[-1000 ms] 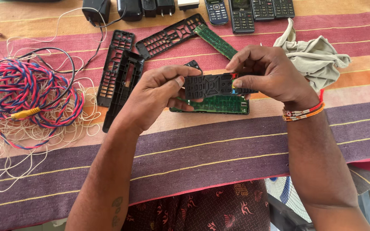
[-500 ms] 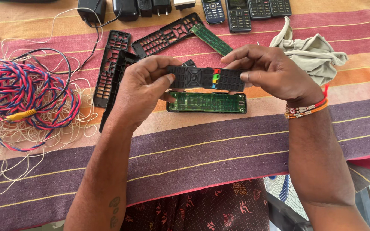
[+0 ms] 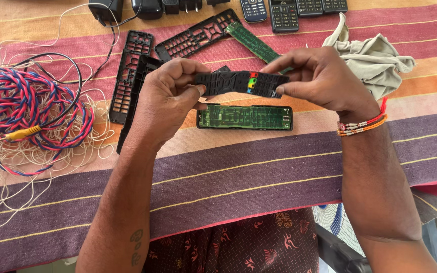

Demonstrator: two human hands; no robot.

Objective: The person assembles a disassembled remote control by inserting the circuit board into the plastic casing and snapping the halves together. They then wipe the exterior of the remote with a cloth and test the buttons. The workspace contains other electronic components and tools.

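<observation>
Two hands share one thing here: a black rubber keypad strip with a few coloured keys near its right-of-middle, held up over the striped cloth.

Far left, a coil of red-and-blue twisted wire on a tangle of thin white cord; not touched. Next over, two black remote front frames lying lengthwise away from the person, a third frame angled toward the top edge.

The left hand pinches the strip's left end, thumb on the near face and fingers curled behind. Closed grip, on the keypad.

The strip's long axis runs left to right, roughly level, flat face turned up toward the viewer. Directly below it, apart and not touching, lies an open remote shell with its green circuit board showing. The board's long axis runs the same way, left to right, nearly parallel to the strip. So the keypad sits just above and slightly farther from the person than the board, with the ends roughly lined up.

The right hand pinches the strip's right end between thumb and fingertips, also closed on it; thread bracelets on that wrist. Both hands are about equally near the board, one at each end.

Right of that, a crumpled grey rag. Along the top edge: a loose green board, dark keypad phones, black adapters.
</observation>
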